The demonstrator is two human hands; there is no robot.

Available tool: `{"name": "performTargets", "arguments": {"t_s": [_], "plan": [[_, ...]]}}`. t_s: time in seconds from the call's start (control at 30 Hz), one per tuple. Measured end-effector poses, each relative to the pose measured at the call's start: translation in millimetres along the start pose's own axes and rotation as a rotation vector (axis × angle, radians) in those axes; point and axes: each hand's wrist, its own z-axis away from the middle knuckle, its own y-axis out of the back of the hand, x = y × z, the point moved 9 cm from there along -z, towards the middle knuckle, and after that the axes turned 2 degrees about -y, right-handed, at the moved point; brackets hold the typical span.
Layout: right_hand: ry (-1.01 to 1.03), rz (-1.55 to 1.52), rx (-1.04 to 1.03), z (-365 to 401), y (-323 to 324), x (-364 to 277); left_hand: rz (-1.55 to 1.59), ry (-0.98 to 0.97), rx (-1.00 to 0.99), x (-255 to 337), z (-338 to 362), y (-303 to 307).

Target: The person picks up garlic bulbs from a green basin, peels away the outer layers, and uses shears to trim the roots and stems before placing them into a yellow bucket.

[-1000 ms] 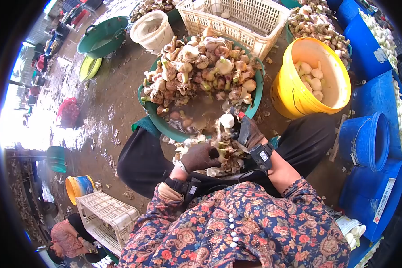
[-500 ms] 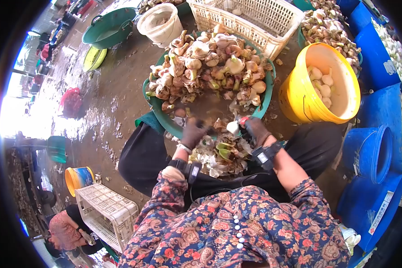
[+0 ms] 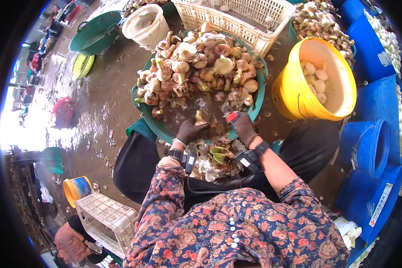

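My left hand (image 3: 192,131), in a dark glove, closes on a garlic bulb (image 3: 201,119) whose cut stem points up. It is over the near side of a green tub (image 3: 143,114) heaped with unpeeled garlic (image 3: 190,67). My right hand (image 3: 245,127), gloved too, grips a tool with a red part and a greyish metal end (image 3: 232,117); most of its handle is hidden in my fingers. The tool's end points toward the garlic over the tub. Below both hands, between my legs, lies a pile of white and brown garlic skins (image 3: 210,163) with green stem pieces.
A yellow bucket (image 3: 288,96) with several peeled white bulbs stands to the right. Behind the tub are a white plastic crate (image 3: 236,27) and a white bucket (image 3: 143,33). Blue tubs (image 3: 364,149) line the right side. A person (image 3: 73,241) is at lower left beside another crate (image 3: 107,214).
The white bulb by my right hand is gone from there. My left hand now holds an unpeeled bulb, and the right hand with its tool has moved slightly up the view.
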Motion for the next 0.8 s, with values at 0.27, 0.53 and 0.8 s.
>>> {"name": "performTargets", "arguments": {"t_s": [0.27,0.53,0.8], "plan": [[-0.14,0.397,-0.078,14.8,-10.5,13.9,-0.459,-0.469,0.164,150.4,72.4,-6.5],[-0.261,-0.294,-0.398,42.3,-16.3,-4.6,0.233,-0.258,-0.121,139.8,86.4,-3.7],[-0.087,0.013,-0.065,44.3,-3.9,7.6,-0.154,-0.434,0.072,162.8,105.0,-11.1]]}}
